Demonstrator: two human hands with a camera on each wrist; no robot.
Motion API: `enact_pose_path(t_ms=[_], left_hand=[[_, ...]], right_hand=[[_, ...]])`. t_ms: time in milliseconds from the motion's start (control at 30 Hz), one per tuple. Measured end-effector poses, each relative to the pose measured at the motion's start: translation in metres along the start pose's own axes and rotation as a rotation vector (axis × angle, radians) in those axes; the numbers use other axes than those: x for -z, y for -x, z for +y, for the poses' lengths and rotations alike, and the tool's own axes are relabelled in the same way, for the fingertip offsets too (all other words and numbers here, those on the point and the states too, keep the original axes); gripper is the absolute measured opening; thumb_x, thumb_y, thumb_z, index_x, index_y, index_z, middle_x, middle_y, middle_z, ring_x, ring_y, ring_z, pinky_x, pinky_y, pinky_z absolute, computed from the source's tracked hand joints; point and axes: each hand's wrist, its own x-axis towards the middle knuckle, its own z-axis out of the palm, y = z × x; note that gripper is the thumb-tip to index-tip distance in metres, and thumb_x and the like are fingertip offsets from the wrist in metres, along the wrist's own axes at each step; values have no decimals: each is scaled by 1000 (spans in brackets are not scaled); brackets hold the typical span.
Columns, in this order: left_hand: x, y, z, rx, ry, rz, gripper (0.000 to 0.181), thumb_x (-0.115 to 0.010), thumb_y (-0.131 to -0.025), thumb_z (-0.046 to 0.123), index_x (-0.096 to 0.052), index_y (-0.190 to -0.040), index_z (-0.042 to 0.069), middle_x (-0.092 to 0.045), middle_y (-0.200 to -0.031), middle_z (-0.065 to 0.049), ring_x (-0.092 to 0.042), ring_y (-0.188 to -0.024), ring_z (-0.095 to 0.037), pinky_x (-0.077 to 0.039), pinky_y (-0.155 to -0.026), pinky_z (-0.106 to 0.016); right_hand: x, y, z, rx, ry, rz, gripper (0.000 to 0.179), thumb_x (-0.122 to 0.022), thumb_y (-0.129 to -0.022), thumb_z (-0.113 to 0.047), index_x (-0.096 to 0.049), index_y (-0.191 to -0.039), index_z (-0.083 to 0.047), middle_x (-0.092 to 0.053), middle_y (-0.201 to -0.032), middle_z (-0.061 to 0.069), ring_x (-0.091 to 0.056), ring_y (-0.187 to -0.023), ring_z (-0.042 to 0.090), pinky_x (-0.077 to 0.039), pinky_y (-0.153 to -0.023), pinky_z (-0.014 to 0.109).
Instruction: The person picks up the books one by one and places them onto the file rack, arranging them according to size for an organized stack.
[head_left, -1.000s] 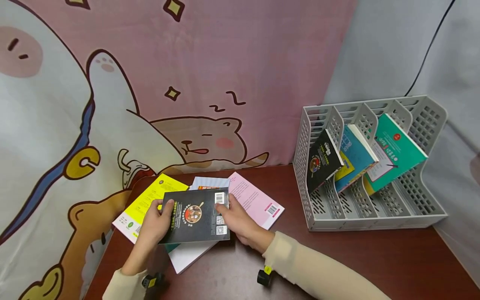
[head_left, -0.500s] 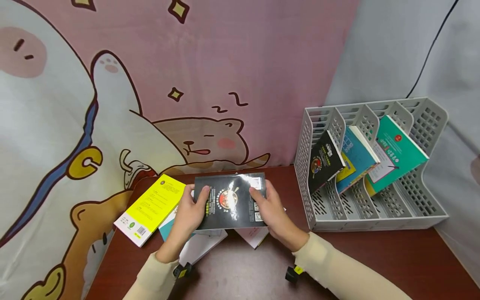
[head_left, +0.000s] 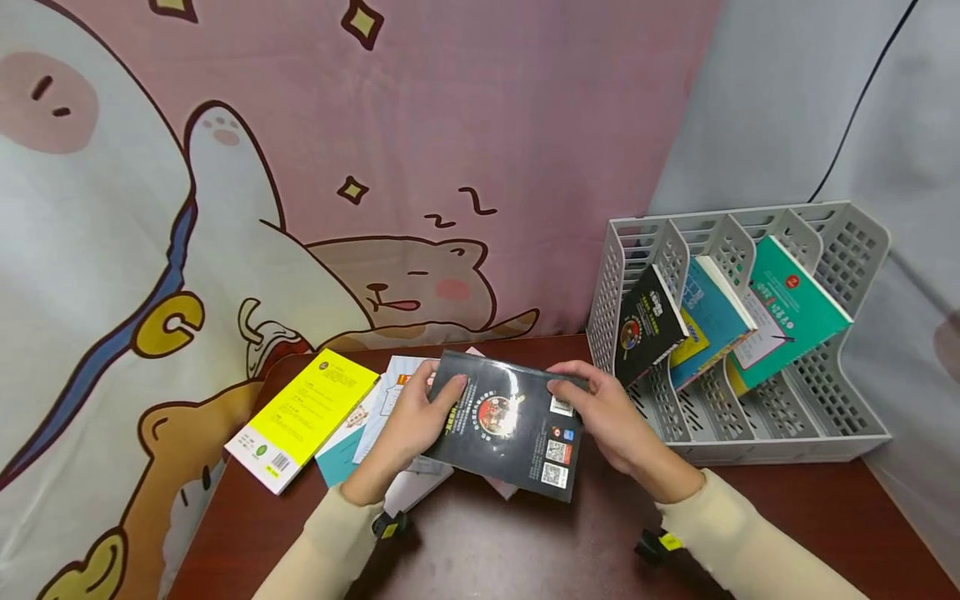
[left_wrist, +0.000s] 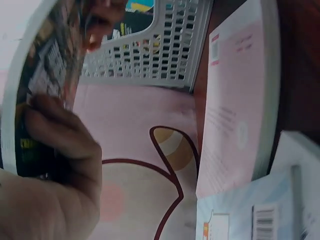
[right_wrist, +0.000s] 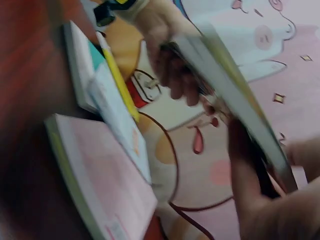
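Observation:
Both hands hold a black book (head_left: 517, 450) above the table, its back cover with a round picture and QR codes facing up. My left hand (head_left: 420, 417) grips its left edge, thumb on the cover and fingers beneath; the left wrist view shows those curled fingers (left_wrist: 65, 130) under the book. At the upper right corner my right hand (head_left: 611, 417) pinches it the same way. Beneath and left of it lie a yellow book (head_left: 303, 417), a pale blue book (head_left: 386, 408) and a teal-and-white one (head_left: 341, 454). A pink book (left_wrist: 235, 110) is mostly covered in the head view.
A grey slotted book rack (head_left: 750, 452) stands at the right of the brown table (head_left: 540, 550). In its compartments lean a black book (head_left: 648, 325), a blue book (head_left: 712, 317) and a green book (head_left: 798, 312). A cartoon cloth hangs behind.
Both hands have carried the black book rightward from over the pile. It has turned, so its right end now points lower. The pale blue book shows more.

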Motion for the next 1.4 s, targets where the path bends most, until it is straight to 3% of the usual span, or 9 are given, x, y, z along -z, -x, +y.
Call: enact_pose_path(t_ms=[267, 400, 533, 700, 800, 900, 1033, 1200, 1400], left_hand=[[4, -7, -2, -74, -119, -241, 33, -71, -109, 41, -63, -131, 18, -76, -82, -2, -72, -66, -16, -60, -63, -33], [3, -8, -2, -115, -212, -237, 31, -75, -107, 41, -65, -127, 19, -59, -66, 5, -56, -57, -12, -48, -55, -29], [6, -10, -3, -107, -224, -229, 26, -75, -106, 43, -67, -115, 19, -53, -60, 6, -51, -52, -10, -42, -51, -26], [7, -13, -1, -54, -134, -116, 24, -73, -108, 41, -69, -118, 20, -65, -70, 0, -59, -62, -13, -46, -57, -27], [1, -16, 2, -2, -44, 6, 36, -74, -107, 42, -63, -134, 21, -78, -109, -9, -76, -93, -22, -58, -75, -35], [-8, -19, 4, 35, 26, 133, 54, -75, -105, 45, -51, -145, 18, -62, -151, -17, -66, -136, -31, -55, -104, -45], [-21, -24, 11, 33, 133, 244, 63, -77, -104, 44, -43, -149, 16, -57, -145, -24, -63, -129, -31, -53, -103, -41], [-42, -21, 22, 14, 226, 183, 52, -70, -109, 43, -47, -144, 13, -72, -108, -19, -75, -81, -21, -62, -74, -34], [-69, -9, 27, 19, 169, 82, 52, -65, -111, 44, -50, -151, 14, -74, -118, -14, -74, -88, -14, -65, -81, -40]], right_hand=[[7, 3, -7, -127, 149, -496, 48, -65, -112, -24, -57, -151, 3, -80, -115, 12, -81, -95, 23, -69, -83, 44], [3, 3, 1, -90, 188, -557, 56, -62, -115, -27, -46, -160, 3, -74, -132, 16, -79, -105, 24, -68, -90, 42], [4, 2, 6, -72, 186, -554, 56, -60, -115, -28, -45, -161, 1, -77, -126, 16, -81, -101, 26, -69, -86, 46], [4, 1, 6, -68, 148, -475, 54, -59, -116, -30, -45, -160, -2, -80, -112, 15, -83, -90, 28, -69, -76, 49], [2, 1, 8, -43, 95, -402, 53, -56, -117, -29, -43, -158, 0, -81, -107, 12, -83, -87, 26, -69, -74, 47], [-3, 1, 12, -8, 46, -349, 51, -54, -118, -27, -42, -157, 4, -81, -107, 10, -83, -87, 25, -69, -75, 46], [-9, 3, 15, 34, 17, -252, 50, -54, -117, -27, -43, -157, 1, -81, -114, 11, -83, -90, 22, -69, -79, 44], [-19, 2, 14, 95, -17, -91, 44, -53, -118, -28, -45, -155, -4, -80, -120, 11, -82, -95, 18, -68, -82, 39], [-27, -3, 11, 155, -76, 126, 37, -50, -119, -25, -48, -150, -4, -78, -117, 2, -79, -97, 9, -66, -84, 30]])
